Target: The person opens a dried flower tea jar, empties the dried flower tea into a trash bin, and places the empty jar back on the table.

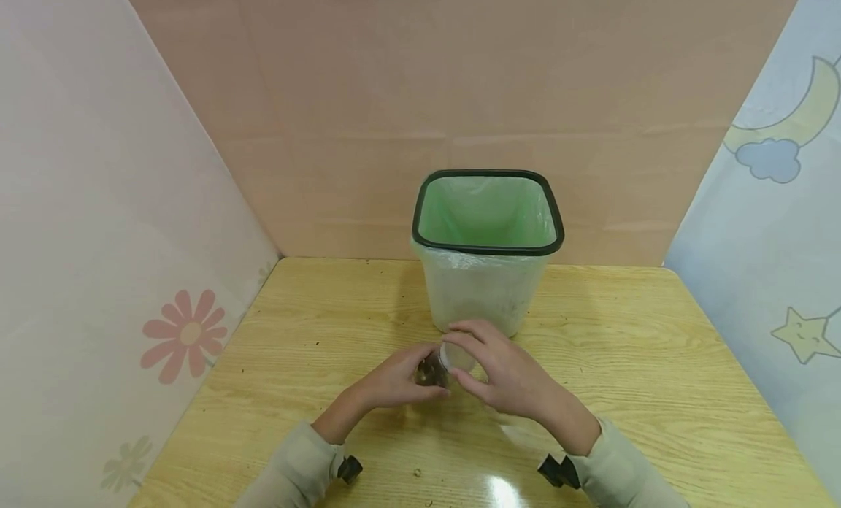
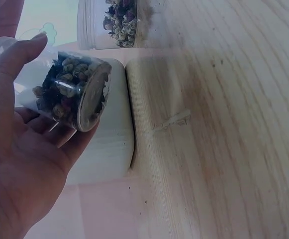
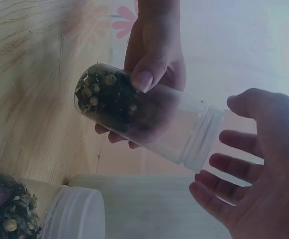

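My left hand [image 1: 401, 376] grips a clear jar [image 3: 154, 119], tilted above the table, with thumb and fingers round its side. Dried flower buds and dark bits [image 2: 67, 84] fill the base end. My right hand [image 1: 502, 369] is spread around the jar's whitish ribbed end. In the right wrist view its fingers are parted, the thumb apart from that end and the fingertips close by it. A second jar [image 3: 15, 209] of dried flowers, with a white lid [image 3: 87, 214], shows below the right hand; from the head it is mostly hidden.
A bin [image 1: 482, 285] with a black rim [image 1: 489, 250] and a plastic liner stands just beyond the hands, near the back wall. The wooden table [image 1: 315, 325] meets patterned walls at left and right. A tiny ring [image 1: 417, 473] lies near the front edge.
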Available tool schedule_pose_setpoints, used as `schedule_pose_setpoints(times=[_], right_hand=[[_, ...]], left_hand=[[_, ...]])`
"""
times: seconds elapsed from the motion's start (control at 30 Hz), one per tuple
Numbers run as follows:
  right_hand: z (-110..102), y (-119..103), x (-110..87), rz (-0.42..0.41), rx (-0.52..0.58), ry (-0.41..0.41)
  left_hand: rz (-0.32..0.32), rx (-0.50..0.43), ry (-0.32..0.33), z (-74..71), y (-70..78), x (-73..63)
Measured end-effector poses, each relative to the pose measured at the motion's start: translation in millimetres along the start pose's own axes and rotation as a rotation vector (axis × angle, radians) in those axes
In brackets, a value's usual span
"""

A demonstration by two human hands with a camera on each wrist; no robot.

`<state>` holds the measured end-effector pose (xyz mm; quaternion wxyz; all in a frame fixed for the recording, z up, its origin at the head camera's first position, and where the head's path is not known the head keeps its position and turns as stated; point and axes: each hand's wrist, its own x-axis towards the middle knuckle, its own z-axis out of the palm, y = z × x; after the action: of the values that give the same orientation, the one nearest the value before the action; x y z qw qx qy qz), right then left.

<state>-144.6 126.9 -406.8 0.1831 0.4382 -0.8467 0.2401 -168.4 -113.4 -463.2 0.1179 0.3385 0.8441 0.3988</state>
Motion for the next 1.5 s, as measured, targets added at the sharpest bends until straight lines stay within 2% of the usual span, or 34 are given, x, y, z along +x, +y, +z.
schedule_pose_setpoints(times=[0.13, 0.23, 0.37, 0.47, 0.6, 0.77, 0.93, 1.07, 1.3, 1.4, 1.5], right_hand=[[0.9, -1.0, -0.4, 0.063, -0.017, -0.031], [1.6, -1.0, -0.2, 0.073, -0.016, -0.045], [2.1, -0.2, 0.0, 0.033, -0.009, -0.043], [2.3, 0.4, -0.7, -0.011, 0.001, -0.036], [1.5, 0.1, -1.3, -0.052, 0.042, -0.049], [0.6, -0.9, -0.1, -0.113, 0.109, -0.053], [1.0, -0.8, 0.0, -0.141, 0.116, -0.041], [0.7, -1.0, -0.9, -0.097, 0.072, -0.032], [1.8, -0.9, -0.9, 0.063, -0.03, -0.043], [2.9, -0.8, -1.2, 0.092, -0.04, -0.053], [3.7, -0.5, -1.2, 0.091, -0.036, -0.056]], left_hand=[[-0.009, 0.023, 0.011, 0.5, 0.3, 0.6], [-0.016, 0.034, 0.013, 0.6, 0.2, 0.9], [-0.013, 0.054, 0.014, 0.2, -0.3, 0.9], [0.015, 0.06, 0.01, -0.5, -1.0, 0.7], [0.062, 0.025, -0.026, -1.4, -2.2, 0.4], [0.087, -0.029, -0.079, -2.9, -1.8, -1.3], [0.096, -0.042, -0.083, -3.2, -1.3, -1.6], [0.057, -0.01, -0.047, -2.7, -0.3, -1.4], [-0.031, 0.034, 0.008, -1.7, -0.3, -0.6], [-0.053, 0.037, 0.013, -1.4, -0.5, -1.0], [-0.046, 0.039, 0.012, -1.2, -1.0, -0.9]])
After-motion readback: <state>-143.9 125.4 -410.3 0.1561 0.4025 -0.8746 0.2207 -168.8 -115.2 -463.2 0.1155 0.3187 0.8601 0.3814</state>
